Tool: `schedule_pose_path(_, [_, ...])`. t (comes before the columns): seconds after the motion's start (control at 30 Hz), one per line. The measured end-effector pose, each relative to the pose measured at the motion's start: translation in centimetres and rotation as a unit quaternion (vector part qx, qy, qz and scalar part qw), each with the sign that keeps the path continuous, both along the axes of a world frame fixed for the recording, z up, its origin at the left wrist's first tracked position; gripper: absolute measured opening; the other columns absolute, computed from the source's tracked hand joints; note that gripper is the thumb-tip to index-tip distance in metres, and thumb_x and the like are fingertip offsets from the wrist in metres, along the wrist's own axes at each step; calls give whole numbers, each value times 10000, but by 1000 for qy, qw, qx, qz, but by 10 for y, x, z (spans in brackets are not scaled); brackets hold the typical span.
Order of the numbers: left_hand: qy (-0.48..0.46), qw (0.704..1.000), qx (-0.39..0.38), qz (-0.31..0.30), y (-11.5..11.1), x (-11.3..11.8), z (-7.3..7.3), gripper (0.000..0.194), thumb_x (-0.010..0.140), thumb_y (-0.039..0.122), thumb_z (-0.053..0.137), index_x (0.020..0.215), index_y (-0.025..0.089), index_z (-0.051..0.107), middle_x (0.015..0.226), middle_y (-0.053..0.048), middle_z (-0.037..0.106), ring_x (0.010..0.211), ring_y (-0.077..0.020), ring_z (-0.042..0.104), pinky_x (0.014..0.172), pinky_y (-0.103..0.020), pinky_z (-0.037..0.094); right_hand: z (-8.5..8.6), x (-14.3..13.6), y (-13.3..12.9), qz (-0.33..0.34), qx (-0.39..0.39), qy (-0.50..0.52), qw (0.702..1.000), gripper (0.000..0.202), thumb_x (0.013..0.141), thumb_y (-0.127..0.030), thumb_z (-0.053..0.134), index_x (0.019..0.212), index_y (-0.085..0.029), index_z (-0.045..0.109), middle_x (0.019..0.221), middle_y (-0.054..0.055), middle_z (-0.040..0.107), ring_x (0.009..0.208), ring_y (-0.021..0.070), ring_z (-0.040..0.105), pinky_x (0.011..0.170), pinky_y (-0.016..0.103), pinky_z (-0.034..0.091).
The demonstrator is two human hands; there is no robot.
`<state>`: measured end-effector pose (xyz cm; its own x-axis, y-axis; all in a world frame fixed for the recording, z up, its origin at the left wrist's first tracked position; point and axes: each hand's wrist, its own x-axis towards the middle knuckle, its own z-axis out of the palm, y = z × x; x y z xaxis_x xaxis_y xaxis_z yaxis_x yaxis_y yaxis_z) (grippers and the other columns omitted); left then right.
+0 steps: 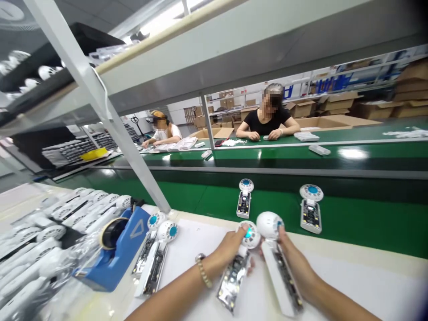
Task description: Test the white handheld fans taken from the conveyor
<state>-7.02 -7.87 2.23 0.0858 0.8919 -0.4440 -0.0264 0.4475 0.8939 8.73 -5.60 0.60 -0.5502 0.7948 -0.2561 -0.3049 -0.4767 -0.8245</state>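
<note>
Bench with two hand-held devices: the green belt [200, 196] is running along the far edge of the white worktop [337, 272]. White devices [36, 232] are lying in rows over the worktop's left end, and a blue tape dispenser [125, 249] is standing just right of them. The worker's left hand [229, 247] is grasping one round-headed device [231, 281], circuit board showing, with a finger at its lit teal centre; the right hand [296, 256] is grasping a second device [278, 278], its white shell side showing. Both are being held above the worktop's near side, heads close together. A resting pair [155, 267] is lying between dispenser and left forearm. Two more units [310, 214] are lying apart near the belt's near edge. A beaded bracelet [203, 271] is encircling the left wrist.
</note>
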Motion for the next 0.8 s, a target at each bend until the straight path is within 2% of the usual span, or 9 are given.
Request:
schedule_pose_path(0.13, [253, 955, 137, 72, -39, -66, 18, 468, 780, 570, 451, 935, 140, 549, 821, -100, 653, 673, -234, 618, 606, -345, 505, -3, -68, -20, 24, 90, 40, 995, 304, 716, -542, 579, 852, -285, 668, 925, 22, 703, 970, 305, 601, 910, 466, 394])
schedule_pose_path(0.2, [409, 892, 164, 99, -59, -97, 30, 473, 744, 539, 520, 1000, 143, 550, 991, -127, 631, 940, -311, 578, 827, -417, 446, -3, -95, -33, 36, 106, 55, 992, 324, 651, -429, 689, 961, -343, 650, 1072, 29, 662, 1070, 323, 550, 961, 487, 368])
schedule_pose_path(0.3, [592, 772, 181, 145, -80, -123, 49, 593, 680, 522, 579, 1121, 132, 507, 1253, -174, 475, 1238, -387, 315, 992, -518, 266, -1, -116, -45, 46, 225, 23, 973, 617, 689, -303, 676, 1256, -372, 443, 1360, 27, 424, 1267, 310, 336, 1050, 509, 274])
schedule_pose_path(0.4, [646, 713, 250, 106, -75, -119, 64, 523, 771, 478, 482, 1183, 155, 466, 1357, -133, 361, 1296, -308, 236, 1042, -480, 218, 5, -108, -32, -6, 404, -59, 913, 658, 718, -254, 634, 1313, -350, 369, 1426, 9, 303, 1306, 307, 251, 1068, 506, 262])
schedule_pose_path(0.47, [633, 725, 264, 53, -53, -106, 68, 477, 803, 461, 455, 1172, 160, 481, 1346, -121, 379, 1279, -282, 282, 1042, -444, 235, 13, -86, -5, -60, 530, -135, 835, 551, 749, -209, 573, 1270, -326, 436, 1397, 7, 368, 1286, 285, 310, 1069, 446, 288])
schedule_pose_path(0.53, [598, 762, 248, 20, -18, -91, 67, 487, 799, 463, 476, 1160, 136, 494, 1311, -142, 417, 1240, -289, 344, 1028, -419, 256, 22, -58, 32, -121, 547, -318, 765, 366, 769, -195, 507, 1124, -271, 554, 1249, 52, 539, 1193, 272, 437, 1022, 415, 345])
schedule_pose_path(0.63, [503, 850, 153, 33, 50, -72, 58, 466, 750, 433, 588, 1081, 108, 543, 1208, -165, 498, 1162, -319, 422, 987, -391, 293, 34, -15, 87, -186, 455, -440, 751, 249, 784, -176, 445, 989, -130, 578, 1065, 175, 592, 1110, 345, 471, 939, 501, 351])
schedule_pose_path(0.73, [474, 875, 92, 43, 110, -62, 45, 353, 728, 347, 657, 943, 75, 593, 1046, -172, 573, 1053, -342, 499, 901, -421, 369, 34, 11, 123, -221, 335, -527, 749, 340, 739, -239, 538, 1022, -51, 527, 1086, 283, 532, 1096, 431, 450, 851, 560, 358])
schedule_pose_path(0.8, [450, 889, 59, 55, 135, -59, 37, 295, 799, 300, 600, 1016, 104, 562, 1063, -116, 561, 1000, -267, 535, 849, -414, 427, 28, 16, 134, -204, 267, -549, 765, 369, 653, -278, 639, 944, -65, 557, 974, 274, 584, 997, 432, 528, 756, 520, 422])
